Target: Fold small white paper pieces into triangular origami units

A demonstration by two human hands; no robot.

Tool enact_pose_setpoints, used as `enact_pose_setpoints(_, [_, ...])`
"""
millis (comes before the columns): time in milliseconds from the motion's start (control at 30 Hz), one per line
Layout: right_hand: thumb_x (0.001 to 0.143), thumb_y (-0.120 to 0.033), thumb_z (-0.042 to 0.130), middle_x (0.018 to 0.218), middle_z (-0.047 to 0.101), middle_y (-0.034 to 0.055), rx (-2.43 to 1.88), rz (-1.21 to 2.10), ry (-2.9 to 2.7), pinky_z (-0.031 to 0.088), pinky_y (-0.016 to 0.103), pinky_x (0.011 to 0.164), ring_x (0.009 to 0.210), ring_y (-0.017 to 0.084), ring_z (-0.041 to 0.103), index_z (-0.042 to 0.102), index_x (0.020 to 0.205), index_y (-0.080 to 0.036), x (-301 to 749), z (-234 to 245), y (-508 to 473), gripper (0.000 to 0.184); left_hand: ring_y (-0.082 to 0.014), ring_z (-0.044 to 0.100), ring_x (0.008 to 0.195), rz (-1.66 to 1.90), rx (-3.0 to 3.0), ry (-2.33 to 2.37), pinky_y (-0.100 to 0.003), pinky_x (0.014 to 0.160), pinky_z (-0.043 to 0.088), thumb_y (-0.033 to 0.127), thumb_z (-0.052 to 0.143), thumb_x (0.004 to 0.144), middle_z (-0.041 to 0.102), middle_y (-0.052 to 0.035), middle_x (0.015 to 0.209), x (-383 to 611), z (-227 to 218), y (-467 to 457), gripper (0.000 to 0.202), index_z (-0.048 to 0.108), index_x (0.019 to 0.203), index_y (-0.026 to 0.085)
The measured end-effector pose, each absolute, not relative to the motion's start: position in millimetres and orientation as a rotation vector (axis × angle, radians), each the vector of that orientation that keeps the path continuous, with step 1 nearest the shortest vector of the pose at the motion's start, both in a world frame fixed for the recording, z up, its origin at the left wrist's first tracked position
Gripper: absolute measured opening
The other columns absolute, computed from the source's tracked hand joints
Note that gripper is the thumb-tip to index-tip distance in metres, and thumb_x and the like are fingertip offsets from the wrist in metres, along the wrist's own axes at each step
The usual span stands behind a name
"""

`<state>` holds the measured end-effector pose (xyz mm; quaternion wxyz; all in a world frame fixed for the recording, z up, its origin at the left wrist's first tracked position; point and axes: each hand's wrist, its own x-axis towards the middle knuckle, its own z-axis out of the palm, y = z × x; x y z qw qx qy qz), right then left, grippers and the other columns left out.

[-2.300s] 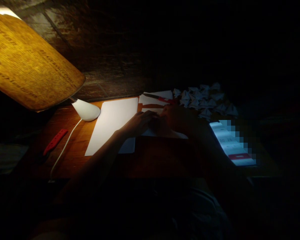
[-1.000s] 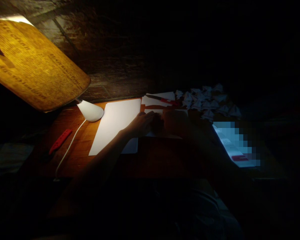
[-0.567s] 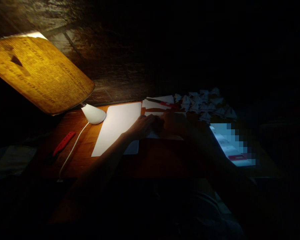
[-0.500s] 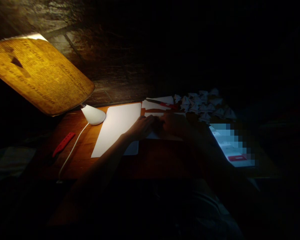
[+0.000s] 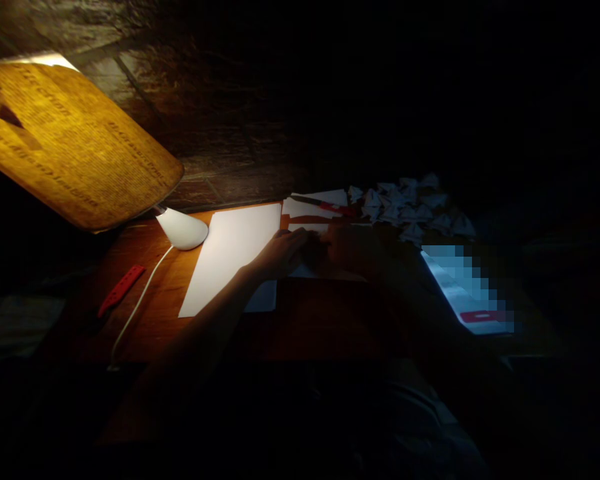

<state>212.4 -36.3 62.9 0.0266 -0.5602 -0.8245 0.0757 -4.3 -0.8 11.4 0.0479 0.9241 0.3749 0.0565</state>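
Note:
My left hand (image 5: 284,252) reaches in over the right side of a stack of white paper (image 5: 245,233), its fingers bent and turned inward. Close beside it is my right hand (image 5: 347,245), curled and deep in shadow. Both hands meet low over a white sheet (image 5: 300,269) lying on the wooden table. Whatever lies between the fingertips is too dark to make out. Just beyond the hands, a knife with a red handle (image 5: 336,209) rests on more white paper (image 5: 310,208).
Several small folded paper pieces (image 5: 405,208) lie at the back right. A lit screen (image 5: 447,287) is at the right. On the left stand a lamp (image 5: 183,230) with a printed shade and white cord (image 5: 143,300), and a red-handled tool (image 5: 121,290). A brick wall rises behind.
The view has shifted slightly, moving the lamp a little left in the picture. Both hands stay together over the sheet, with almost no visible movement.

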Motion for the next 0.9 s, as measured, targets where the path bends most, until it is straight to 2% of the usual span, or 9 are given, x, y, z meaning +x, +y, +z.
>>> enact_pose_setpoints(100, [0.105,-0.025,0.048,0.113,0.081,0.0214,-1.757,0.178,-2.554,0.049,0.036,0.074,0.095,0.031,0.077,0.082,0.118,-0.011,209,63,-37,0.039,-0.0323,0.069,0.119,0.179,2.832,1.137,-0.052,0.108,0.055,0.008,0.051,0.087,0.069,-0.0191,0.137,-6,9,0,0.052,0.062,0.138,0.011])
enact_pose_setpoints(300, [0.103,-0.028,0.053,0.118,0.081,0.0162,-1.709,0.303,-2.453,0.046,0.035,0.073,0.095,0.027,0.074,0.083,0.119,-0.017,211,57,-34,0.035,-0.0286,0.067,0.125,0.393,2.840,1.045,-0.047,0.109,0.055,0.007,0.053,0.088,0.068,-0.0144,0.139,-11,4,-1,0.044,0.065,0.129,0.018])
enact_pose_setpoints(500, [0.100,-0.029,0.059,0.115,0.081,0.0129,-1.664,0.285,-2.350,0.045,0.034,0.074,0.098,0.026,0.072,0.084,0.115,-0.019,216,51,-27,0.030,-0.0294,0.065,0.119,0.581,2.774,0.965,-0.048,0.101,0.060,0.013,0.064,0.087,0.067,-0.0143,0.127,-14,3,-3,0.028,0.070,0.114,0.018])
enact_pose_setpoints(667, [0.101,-0.041,0.064,0.118,0.079,0.0106,-1.537,0.405,-2.428,0.044,0.033,0.074,0.098,0.024,0.070,0.085,0.114,-0.021,220,48,-23,0.031,-0.0262,0.068,0.109,0.652,2.706,0.925,-0.043,0.095,0.063,0.013,0.061,0.091,0.071,-0.0136,0.117,-13,6,-5,0.028,0.072,0.117,0.017])
enact_pose_setpoints(767, [0.101,-0.037,0.066,0.121,0.079,0.0117,-1.499,0.434,-2.435,0.045,0.034,0.078,0.102,0.025,0.071,0.084,0.114,-0.020,224,42,-19,0.029,-0.0245,0.070,0.104,0.700,2.654,0.902,-0.043,0.095,0.062,0.010,0.054,0.095,0.076,-0.0108,0.108,-12,7,-7,0.031,0.075,0.116,0.017])
enact_pose_setpoints(900, [0.096,-0.022,0.069,0.122,0.081,0.0085,-1.400,0.547,-2.395,0.048,0.034,0.085,0.107,0.025,0.072,0.085,0.116,-0.022,225,34,-12,0.025,-0.0216,0.072,0.100,0.779,2.612,0.866,-0.039,0.092,0.062,0.012,0.052,0.100,0.080,-0.0074,0.102,-12,6,-7,0.028,0.078,0.103,0.020])
